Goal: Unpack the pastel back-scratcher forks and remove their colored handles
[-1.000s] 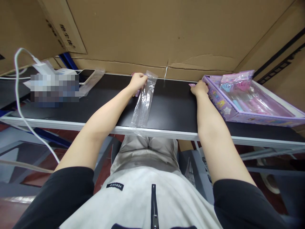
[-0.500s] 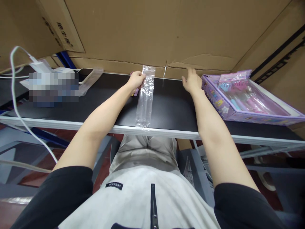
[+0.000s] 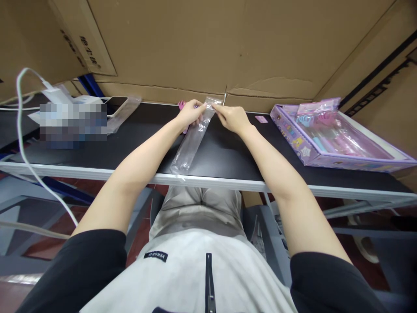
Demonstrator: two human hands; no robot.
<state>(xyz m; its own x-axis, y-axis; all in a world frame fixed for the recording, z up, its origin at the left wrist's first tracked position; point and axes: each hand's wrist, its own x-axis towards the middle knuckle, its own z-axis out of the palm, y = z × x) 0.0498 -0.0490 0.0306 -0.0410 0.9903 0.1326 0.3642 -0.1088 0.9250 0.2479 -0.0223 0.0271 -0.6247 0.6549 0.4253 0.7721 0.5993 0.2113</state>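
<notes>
A long, clear plastic bag (image 3: 191, 145) slants across the black shelf, its lower end near the front edge. My left hand (image 3: 191, 114) is closed on the bag's upper left side. From behind that hand shows the pink toothed head of a comb-like item (image 3: 181, 104); whether the fingers grip it is hidden. My right hand (image 3: 235, 118) pinches the bag's upper right corner between thumb and fingers, close beside my left hand.
On the right stands an open purple box (image 3: 312, 154) with packaged pink and blue toothed items. A small pink card (image 3: 261, 119) lies near it. At left are a phone (image 3: 116, 105), a white cable (image 3: 20, 130) and a charger (image 3: 57, 93). Cardboard (image 3: 195, 48) walls the back.
My right hand has moved left from beside the box and now pinches the bag's top. The bag has tilted, its lower end swinging left. The small pink card has come into view.
</notes>
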